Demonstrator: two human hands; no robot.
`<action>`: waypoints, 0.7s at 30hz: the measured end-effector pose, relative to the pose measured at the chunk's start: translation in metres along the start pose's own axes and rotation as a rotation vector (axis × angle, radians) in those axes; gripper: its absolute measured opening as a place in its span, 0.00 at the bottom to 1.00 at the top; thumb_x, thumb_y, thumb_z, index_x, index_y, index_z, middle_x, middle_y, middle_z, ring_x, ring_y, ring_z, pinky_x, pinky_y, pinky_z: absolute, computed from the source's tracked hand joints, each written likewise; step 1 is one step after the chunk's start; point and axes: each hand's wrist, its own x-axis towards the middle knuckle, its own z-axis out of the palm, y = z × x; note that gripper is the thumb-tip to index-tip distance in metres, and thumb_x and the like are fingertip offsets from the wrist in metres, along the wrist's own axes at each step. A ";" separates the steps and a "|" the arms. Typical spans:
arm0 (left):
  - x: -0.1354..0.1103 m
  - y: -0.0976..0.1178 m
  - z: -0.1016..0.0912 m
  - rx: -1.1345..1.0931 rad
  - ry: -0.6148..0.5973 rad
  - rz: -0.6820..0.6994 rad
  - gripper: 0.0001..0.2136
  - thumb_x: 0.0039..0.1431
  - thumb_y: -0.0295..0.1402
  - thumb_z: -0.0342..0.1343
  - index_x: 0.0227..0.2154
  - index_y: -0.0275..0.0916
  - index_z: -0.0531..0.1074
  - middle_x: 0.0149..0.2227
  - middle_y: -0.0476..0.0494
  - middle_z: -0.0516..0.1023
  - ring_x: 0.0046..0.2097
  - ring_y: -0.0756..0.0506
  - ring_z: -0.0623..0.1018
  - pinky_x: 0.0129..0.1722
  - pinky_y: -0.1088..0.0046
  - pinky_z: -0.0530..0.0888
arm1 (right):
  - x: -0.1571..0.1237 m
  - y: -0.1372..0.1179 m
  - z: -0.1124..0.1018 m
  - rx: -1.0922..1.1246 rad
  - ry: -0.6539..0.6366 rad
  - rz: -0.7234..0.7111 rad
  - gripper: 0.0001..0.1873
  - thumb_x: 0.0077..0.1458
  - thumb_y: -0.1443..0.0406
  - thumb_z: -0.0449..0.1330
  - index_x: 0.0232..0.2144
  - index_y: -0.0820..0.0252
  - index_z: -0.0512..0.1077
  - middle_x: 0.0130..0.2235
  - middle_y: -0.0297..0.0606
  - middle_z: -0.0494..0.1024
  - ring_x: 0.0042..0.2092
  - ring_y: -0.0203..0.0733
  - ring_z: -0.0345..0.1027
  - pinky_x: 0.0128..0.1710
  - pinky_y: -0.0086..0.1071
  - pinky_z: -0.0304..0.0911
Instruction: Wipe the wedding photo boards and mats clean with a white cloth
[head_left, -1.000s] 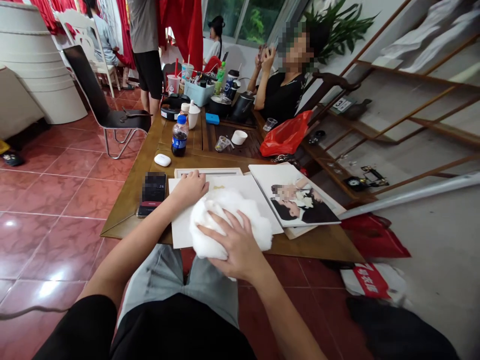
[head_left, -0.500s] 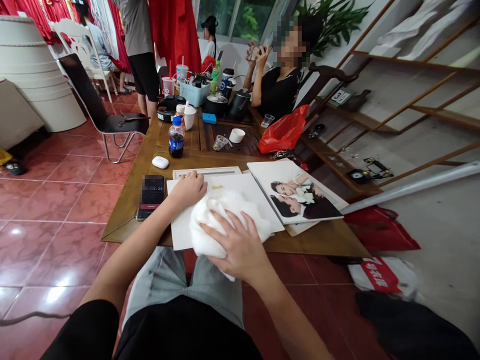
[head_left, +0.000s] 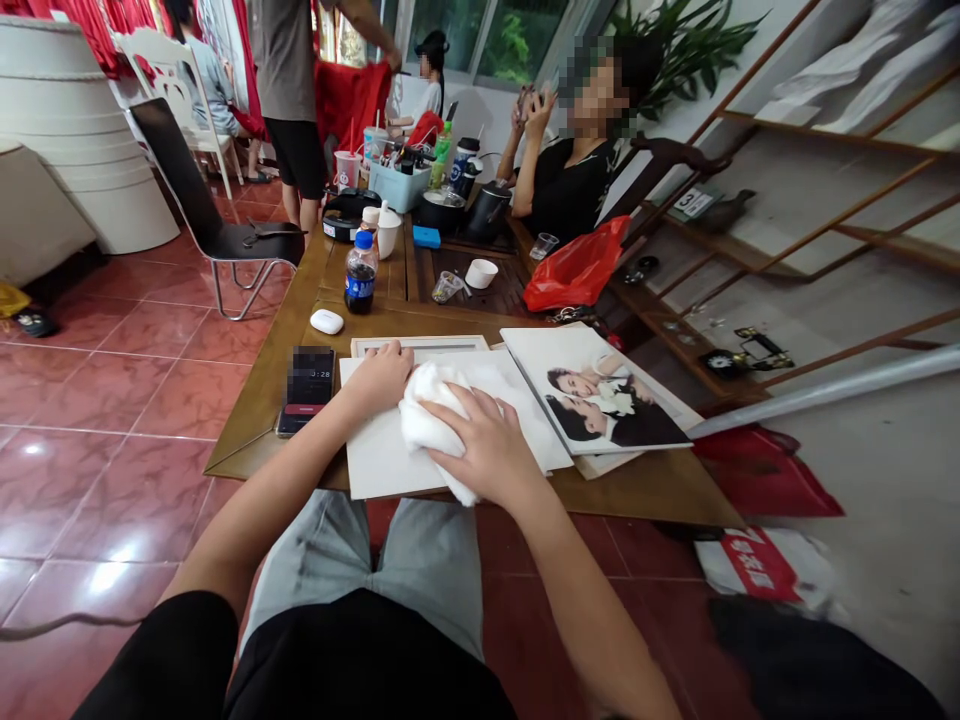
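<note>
A white board [head_left: 375, 455] lies flat at the table's near edge. My left hand [head_left: 381, 378] rests on its upper left part, fingers laid out over the far edge, holding nothing. Bunched under my right hand [head_left: 484, 440] is a white cloth [head_left: 427, 410]; the fingers are spread over it and press it onto the board, with the thumb toward me. Part of the cloth hangs toward the near edge. The cloth and hand cover the board's middle. To the right, a couple photo print [head_left: 600, 395] overlaps other boards.
Left of the board lie a phone [head_left: 307, 390] and a white earbud case [head_left: 327, 321]. Beyond stand a cola bottle [head_left: 361, 275], a white cup [head_left: 481, 273] and a red plastic bag [head_left: 577, 265]. Across the table sits a person [head_left: 570, 170] with raised hands.
My right hand has pushed the cloth away from me, and the cloth is bunched smaller. My left hand stays on the board. In the background, red fabric has been lowered by a standing person.
</note>
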 end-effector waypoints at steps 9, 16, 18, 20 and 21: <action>0.002 0.001 0.000 -0.002 -0.016 -0.009 0.19 0.73 0.33 0.40 0.56 0.29 0.70 0.55 0.25 0.74 0.57 0.33 0.75 0.57 0.53 0.69 | 0.057 0.041 0.000 0.094 0.013 0.071 0.28 0.64 0.53 0.58 0.65 0.44 0.68 0.70 0.43 0.64 0.67 0.61 0.58 0.62 0.59 0.56; 0.001 0.002 0.000 0.021 -0.001 -0.018 0.19 0.73 0.33 0.40 0.55 0.28 0.70 0.55 0.26 0.74 0.57 0.32 0.75 0.57 0.53 0.69 | 0.051 0.046 0.008 0.034 0.041 0.028 0.29 0.62 0.51 0.60 0.64 0.47 0.70 0.68 0.47 0.65 0.65 0.62 0.59 0.61 0.58 0.55; 0.000 0.003 0.000 0.020 0.007 -0.028 0.19 0.74 0.34 0.39 0.55 0.28 0.71 0.55 0.26 0.74 0.57 0.32 0.75 0.57 0.53 0.69 | 0.039 0.044 0.008 0.026 0.040 0.006 0.29 0.62 0.52 0.61 0.64 0.47 0.70 0.68 0.48 0.65 0.65 0.62 0.60 0.61 0.57 0.56; 0.000 0.003 0.000 0.006 0.015 -0.041 0.20 0.75 0.35 0.39 0.54 0.29 0.71 0.55 0.26 0.74 0.57 0.33 0.75 0.57 0.54 0.68 | 0.022 0.042 0.009 0.021 0.042 -0.017 0.30 0.62 0.52 0.61 0.65 0.46 0.69 0.67 0.47 0.66 0.64 0.62 0.60 0.60 0.56 0.56; 0.000 0.003 0.000 -0.003 0.019 -0.046 0.20 0.75 0.36 0.39 0.53 0.29 0.71 0.55 0.26 0.74 0.57 0.33 0.75 0.58 0.54 0.68 | 0.012 0.042 0.009 0.018 0.047 -0.031 0.30 0.61 0.52 0.61 0.65 0.46 0.69 0.67 0.47 0.67 0.64 0.61 0.61 0.60 0.56 0.57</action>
